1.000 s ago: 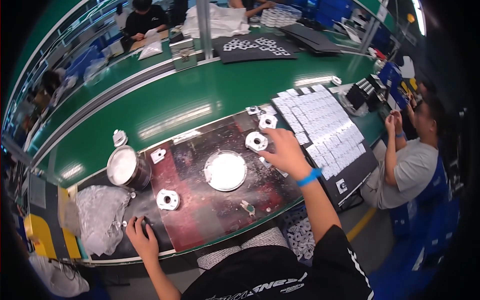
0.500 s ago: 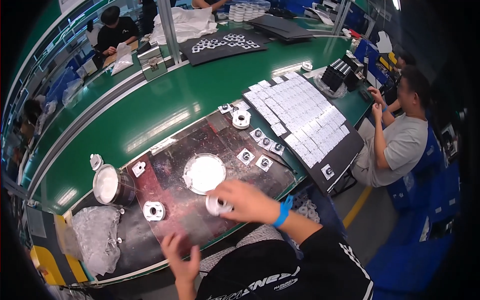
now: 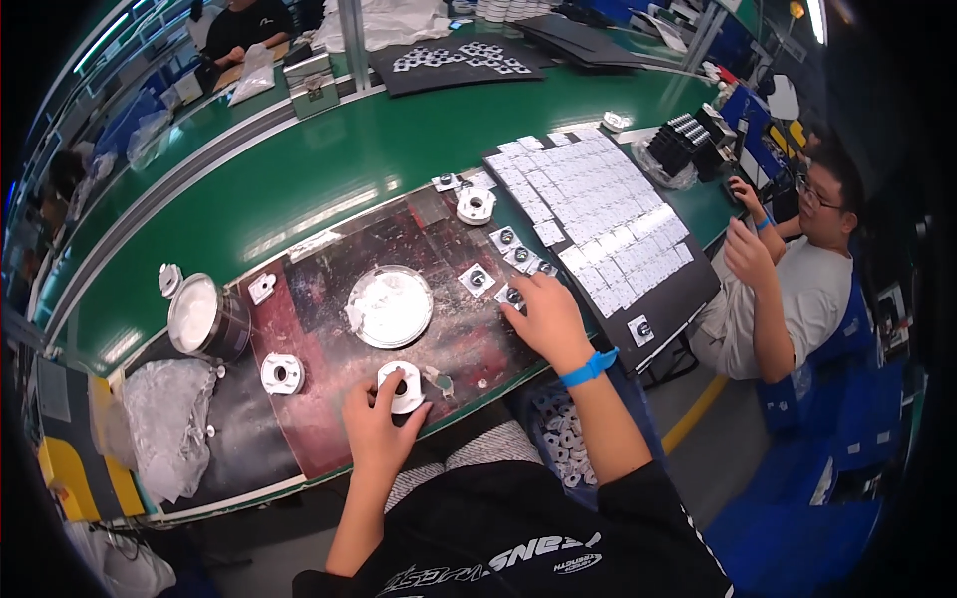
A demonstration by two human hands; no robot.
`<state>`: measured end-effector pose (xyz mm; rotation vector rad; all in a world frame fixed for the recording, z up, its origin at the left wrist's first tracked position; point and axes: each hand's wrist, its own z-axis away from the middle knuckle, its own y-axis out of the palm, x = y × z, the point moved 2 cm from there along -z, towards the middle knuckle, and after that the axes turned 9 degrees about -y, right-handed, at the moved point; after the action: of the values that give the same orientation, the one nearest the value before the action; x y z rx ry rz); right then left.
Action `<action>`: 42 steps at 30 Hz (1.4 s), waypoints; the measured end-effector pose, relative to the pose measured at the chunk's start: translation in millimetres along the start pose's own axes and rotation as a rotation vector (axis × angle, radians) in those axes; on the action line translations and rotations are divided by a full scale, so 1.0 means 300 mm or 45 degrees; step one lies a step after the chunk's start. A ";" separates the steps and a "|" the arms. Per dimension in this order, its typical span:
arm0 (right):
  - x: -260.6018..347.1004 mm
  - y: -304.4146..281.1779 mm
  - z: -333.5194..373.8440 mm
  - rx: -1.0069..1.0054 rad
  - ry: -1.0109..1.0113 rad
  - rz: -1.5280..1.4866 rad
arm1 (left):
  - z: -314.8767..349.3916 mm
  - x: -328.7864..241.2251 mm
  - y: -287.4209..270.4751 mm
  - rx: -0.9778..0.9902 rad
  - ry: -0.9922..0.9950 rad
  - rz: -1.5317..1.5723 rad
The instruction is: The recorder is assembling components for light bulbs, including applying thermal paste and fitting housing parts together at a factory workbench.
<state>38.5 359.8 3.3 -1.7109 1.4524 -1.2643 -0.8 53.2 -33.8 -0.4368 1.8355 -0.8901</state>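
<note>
My left hand (image 3: 382, 429) grips a white ring-shaped part (image 3: 407, 396) near the table's front edge, its fingers and thumb around the part. Just right of that part lies a small greenish-grey piece (image 3: 443, 383). My right hand (image 3: 550, 321), with a blue band at the wrist, has its thumb and fingertips closed about a small white square piece with a black round centre (image 3: 513, 297), partly hidden by the fingers. Similar square pieces (image 3: 477, 280) lie beside it. A round white-coated dish (image 3: 391, 307) sits beyond my left hand.
A tin (image 3: 206, 317) and a clear plastic bag (image 3: 169, 424) stand at left, near another white ring part (image 3: 282, 374). At right, a black board (image 3: 688, 307) carries rows of white cards. A co-worker (image 3: 812, 269) sits beyond it. Below the edge hangs a bag of white parts (image 3: 565, 444).
My right hand has left the white ring part and moved right to a square piece. My left hand, open before, has come to the ring part. The view has shifted somewhat.
</note>
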 end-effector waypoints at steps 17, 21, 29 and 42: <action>0.458 0.037 0.083 0.447 0.088 -1.567 | 0.052 0.004 -0.103 0.163 0.032 0.802; 0.490 0.041 0.079 0.243 0.009 -1.382 | 0.065 -0.014 -0.065 0.267 -0.427 1.589; 0.483 0.031 0.071 0.074 -0.046 -1.444 | 0.036 0.037 -0.058 0.399 -0.553 2.132; 0.337 0.160 0.059 0.274 -0.359 -0.894 | -0.112 -0.038 -0.158 0.209 0.351 0.074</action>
<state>30.8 248.3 -15.3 -2.2187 0.5318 -1.3703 -30.8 41.7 16.0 -0.1623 1.9924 -1.0939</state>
